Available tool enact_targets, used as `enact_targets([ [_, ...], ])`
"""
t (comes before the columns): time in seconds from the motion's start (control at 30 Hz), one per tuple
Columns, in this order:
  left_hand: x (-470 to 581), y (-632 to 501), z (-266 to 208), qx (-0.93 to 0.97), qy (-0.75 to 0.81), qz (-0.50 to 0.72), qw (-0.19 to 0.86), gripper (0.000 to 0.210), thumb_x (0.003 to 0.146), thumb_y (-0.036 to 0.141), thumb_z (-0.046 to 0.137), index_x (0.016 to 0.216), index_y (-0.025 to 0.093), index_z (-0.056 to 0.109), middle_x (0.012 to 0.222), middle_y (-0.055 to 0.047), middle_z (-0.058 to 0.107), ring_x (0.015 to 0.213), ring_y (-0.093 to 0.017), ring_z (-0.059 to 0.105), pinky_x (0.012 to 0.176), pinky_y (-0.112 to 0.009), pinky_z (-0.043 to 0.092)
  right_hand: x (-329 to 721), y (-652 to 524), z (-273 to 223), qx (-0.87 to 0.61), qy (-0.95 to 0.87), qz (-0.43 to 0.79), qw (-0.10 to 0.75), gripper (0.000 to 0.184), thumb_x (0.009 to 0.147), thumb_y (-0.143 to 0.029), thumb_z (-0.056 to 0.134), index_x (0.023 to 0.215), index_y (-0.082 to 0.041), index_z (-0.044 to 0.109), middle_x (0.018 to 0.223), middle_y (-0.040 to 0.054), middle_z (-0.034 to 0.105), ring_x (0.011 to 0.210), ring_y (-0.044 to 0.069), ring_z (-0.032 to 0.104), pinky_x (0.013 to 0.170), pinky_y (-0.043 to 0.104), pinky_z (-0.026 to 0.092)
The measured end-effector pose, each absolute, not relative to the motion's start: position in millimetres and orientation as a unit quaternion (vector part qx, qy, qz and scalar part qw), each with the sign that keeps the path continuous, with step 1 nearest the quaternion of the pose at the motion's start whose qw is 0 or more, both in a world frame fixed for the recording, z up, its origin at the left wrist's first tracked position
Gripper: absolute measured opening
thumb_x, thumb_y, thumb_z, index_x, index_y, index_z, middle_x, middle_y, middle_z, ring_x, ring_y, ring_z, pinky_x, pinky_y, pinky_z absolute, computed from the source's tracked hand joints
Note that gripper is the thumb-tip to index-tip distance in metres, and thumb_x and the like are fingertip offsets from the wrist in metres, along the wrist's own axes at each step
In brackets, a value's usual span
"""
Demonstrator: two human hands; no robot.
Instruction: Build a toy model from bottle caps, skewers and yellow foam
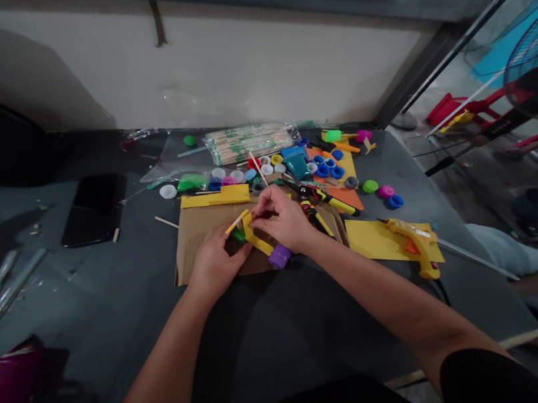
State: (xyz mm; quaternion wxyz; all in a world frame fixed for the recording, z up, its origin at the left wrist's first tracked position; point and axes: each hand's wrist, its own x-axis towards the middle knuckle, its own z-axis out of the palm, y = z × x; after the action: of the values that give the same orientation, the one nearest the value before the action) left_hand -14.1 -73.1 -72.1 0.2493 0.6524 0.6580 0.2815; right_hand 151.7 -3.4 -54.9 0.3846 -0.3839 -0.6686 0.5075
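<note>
Over the cardboard (194,239), our left hand (217,262) grips the yellow piece (259,242); our right hand (284,219) pinches at its edge, contents hidden. Uneven pressure, we judge, could bend the piece.

Desk (142,301) dark grey, cardboard (192,236) plain brown. Strip (257,242) yellow; purple cap (280,257), green cap (238,235) with it. Phone (93,211) black. Pliers handles (337,200) yellow/black. Glue gun (423,242) by desk's right edge: yellow, orange trigger (411,247). Stick pack (245,146), back edge: pale tan, green print. Loose caps (323,170) there: blue, white, pink.
</note>
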Motion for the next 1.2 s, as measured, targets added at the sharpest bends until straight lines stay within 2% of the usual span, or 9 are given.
enact_targets([
  [0.2,-15,-71,-79,0.666,0.65,0.275,0.24,0.045,0.08,0.042,0.061,0.119,0.017,0.062,0.122,-0.011,0.065,0.113,-0.029,0.059,0.099,-0.04,0.045,151,-6,-59,-0.409,-0.681,0.48,0.373,0.032,0.072,-0.023,0.067,0.089,-0.024,0.041,0.084,-0.0029,0.066,0.08,0.016,0.067,0.073,0.03,0.051],
  [0.4,-14,-69,-78,0.677,0.639,0.284,0.229,0.039,0.084,0.041,0.058,0.116,0.02,0.063,0.111,-0.008,0.069,0.103,-0.026,0.063,0.091,-0.038,0.05,150,-7,-62,-0.402,-0.699,0.459,0.373,0.029,0.074,-0.02,0.065,0.09,-0.024,0.041,0.085,-0.0019,0.067,0.084,0.016,0.067,0.076,0.03,0.051],
  [0.9,-16,-67,-82,0.671,0.642,0.303,0.213,0.04,0.082,0.044,0.058,0.113,0.019,0.066,0.105,-0.01,0.07,0.097,-0.028,0.065,0.086,-0.041,0.052,150,-4,-67,-0.392,-0.703,0.446,0.392,0.031,0.073,-0.017,0.066,0.089,-0.026,0.041,0.081,-0.0039,0.066,0.078,0.016,0.068,0.071,0.03,0.053],
  [1.2,-16,-66,-84,0.698,0.616,0.311,0.19,0.035,0.085,0.04,0.056,0.112,0.02,0.066,0.1,-0.008,0.07,0.094,-0.026,0.064,0.083,-0.037,0.051,151,-2,-70,-0.389,-0.705,0.45,0.385,0.032,0.073,-0.015,0.066,0.091,-0.025,0.041,0.082,-0.0034,0.066,0.08,0.018,0.069,0.073,0.031,0.052],
])
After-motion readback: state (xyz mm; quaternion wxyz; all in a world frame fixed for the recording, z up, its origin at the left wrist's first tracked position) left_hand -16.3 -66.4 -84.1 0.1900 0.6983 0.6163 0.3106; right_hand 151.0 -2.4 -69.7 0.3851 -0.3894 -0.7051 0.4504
